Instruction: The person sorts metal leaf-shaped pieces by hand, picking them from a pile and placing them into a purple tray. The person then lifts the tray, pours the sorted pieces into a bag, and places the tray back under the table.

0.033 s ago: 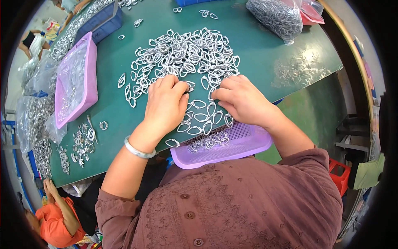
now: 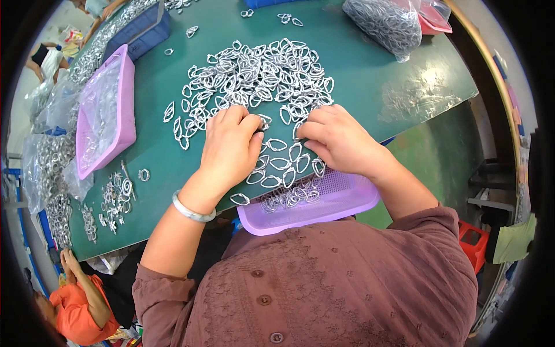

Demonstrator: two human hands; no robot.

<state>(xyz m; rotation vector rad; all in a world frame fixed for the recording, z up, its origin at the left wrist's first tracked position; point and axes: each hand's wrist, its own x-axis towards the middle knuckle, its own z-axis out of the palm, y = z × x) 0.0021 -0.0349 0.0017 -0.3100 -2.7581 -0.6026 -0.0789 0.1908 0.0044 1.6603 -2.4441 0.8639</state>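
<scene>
A heap of silver, pointed-oval metal loops [image 2: 260,69] lies on the green table. At its near left edge my left hand [image 2: 228,144] bends its fingers down, their tips partly hidden; one loop [image 2: 265,121] shows right by the index finger. My right hand [image 2: 341,141] is at the near right edge, thumb and fingers drawn together at a loop [image 2: 297,130]. Between and below the hands several loose loops [image 2: 280,162] are spread out. Under the table edge, against my body, sits a purple perforated basket [image 2: 347,202] with more loops inside.
To the left stands a pink-purple tray [image 2: 124,115] with plastic bags, beside a blue bin [image 2: 153,34]. Small metal parts [image 2: 118,199] lie near it. A bag of loops [image 2: 384,29] rests at the far right. A person in orange [image 2: 84,312] is at the lower left.
</scene>
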